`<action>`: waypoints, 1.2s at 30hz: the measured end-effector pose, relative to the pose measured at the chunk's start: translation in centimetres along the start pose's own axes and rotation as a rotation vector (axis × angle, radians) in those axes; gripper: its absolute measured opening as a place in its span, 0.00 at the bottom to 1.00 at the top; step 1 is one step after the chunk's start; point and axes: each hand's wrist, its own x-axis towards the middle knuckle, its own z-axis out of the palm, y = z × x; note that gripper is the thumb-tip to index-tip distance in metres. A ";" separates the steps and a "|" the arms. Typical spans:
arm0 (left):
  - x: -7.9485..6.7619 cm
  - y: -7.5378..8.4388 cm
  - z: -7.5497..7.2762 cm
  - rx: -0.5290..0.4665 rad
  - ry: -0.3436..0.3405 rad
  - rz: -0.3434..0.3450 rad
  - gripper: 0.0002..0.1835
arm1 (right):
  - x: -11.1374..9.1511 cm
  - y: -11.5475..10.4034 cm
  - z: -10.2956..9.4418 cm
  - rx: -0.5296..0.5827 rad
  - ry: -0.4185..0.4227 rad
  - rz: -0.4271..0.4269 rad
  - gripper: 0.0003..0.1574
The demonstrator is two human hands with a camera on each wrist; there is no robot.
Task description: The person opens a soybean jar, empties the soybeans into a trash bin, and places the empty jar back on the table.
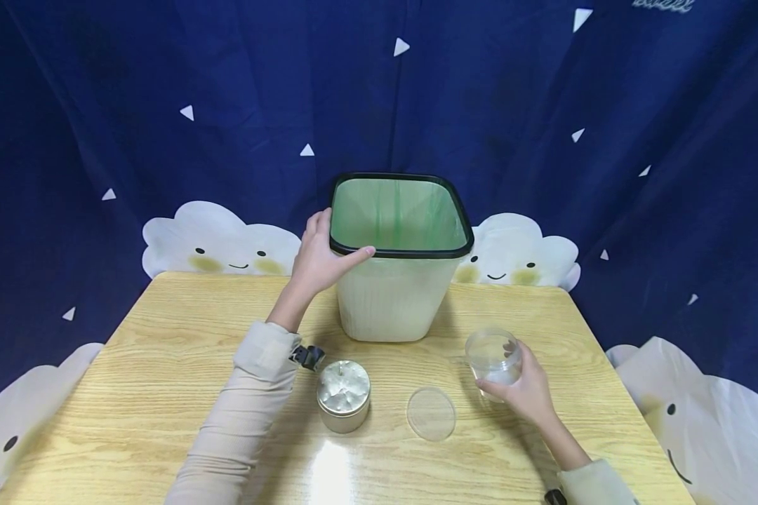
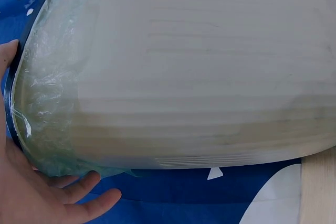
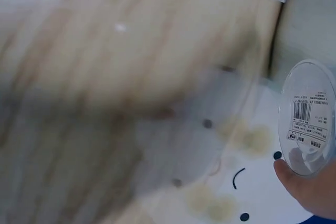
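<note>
A whitish trash bin (image 1: 388,301) with a black rim and a green bag (image 1: 398,214) lining it stands at the back middle of the table. My left hand (image 1: 321,258) grips its rim at the near left corner, thumb along the front; the left wrist view shows the fingers curled against the bin's side. At the right, my right hand (image 1: 530,389) holds a clear plastic jar (image 1: 491,354), its open top tilted toward the bin. Its base, with a printed barcode label (image 3: 308,116), faces the right wrist camera. A clear round lid (image 1: 431,414) lies flat left of the jar.
A silvery tin (image 1: 344,396) with a crumpled foil-like top stands in front of the bin, near my left forearm. Behind the wooden table (image 1: 208,337) hangs a dark blue curtain (image 1: 246,84) with white triangles and smiling clouds.
</note>
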 end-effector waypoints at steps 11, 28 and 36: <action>0.0 0.0 0.0 0.004 -0.003 -0.001 0.57 | -0.4 1.4 1.3 0.008 -0.092 0.098 0.61; 0.1 -0.2 0.1 -0.004 -0.001 -0.005 0.57 | -1.8 2.6 0.6 0.070 -0.195 0.149 0.61; 0.2 -0.1 0.0 0.002 -0.008 -0.007 0.57 | -2.3 3.7 0.1 0.199 -0.236 0.172 0.68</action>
